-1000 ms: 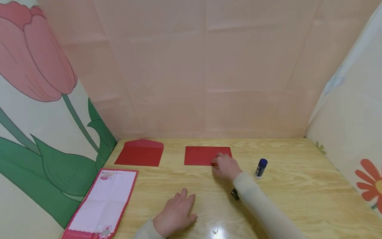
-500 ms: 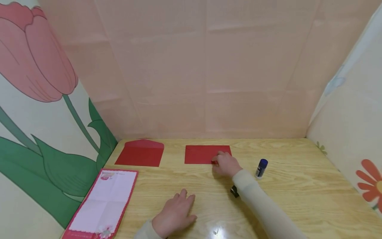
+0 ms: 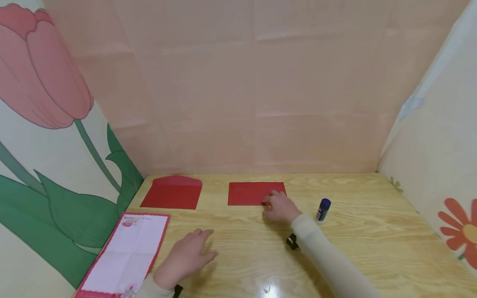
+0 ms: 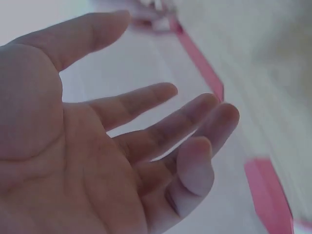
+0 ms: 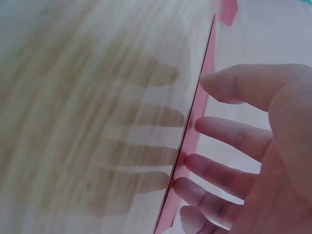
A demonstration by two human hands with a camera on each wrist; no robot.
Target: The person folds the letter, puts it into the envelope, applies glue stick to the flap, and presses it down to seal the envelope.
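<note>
A flat red envelope [image 3: 244, 193] lies near the back middle of the wooden table [image 3: 242, 256]. My right hand [image 3: 281, 207] rests its fingertips on this envelope's near right part. In the right wrist view, spread fingers [image 5: 224, 136] meet the red envelope [image 5: 168, 212] along its edge. My left hand [image 3: 188, 256] hovers over the front of the table with fingers apart and nothing in it. To its left lies white letter paper [image 3: 128, 246] with a red border and fold creases. The left wrist view shows the bare palm [image 4: 92, 161] and loosely bent fingers.
A second red envelope [image 3: 171, 196], its flap raised, lies at the back left. A glue stick [image 3: 323, 210] with a blue cap stands right of my right hand. A pinkish cloth backdrop [image 3: 257, 103] hangs behind the table, with flower-patterned walls at both sides.
My left hand has moved left, toward the letter paper. My right hand stays on the middle envelope, which has hardly moved. The head view has shifted slightly.
</note>
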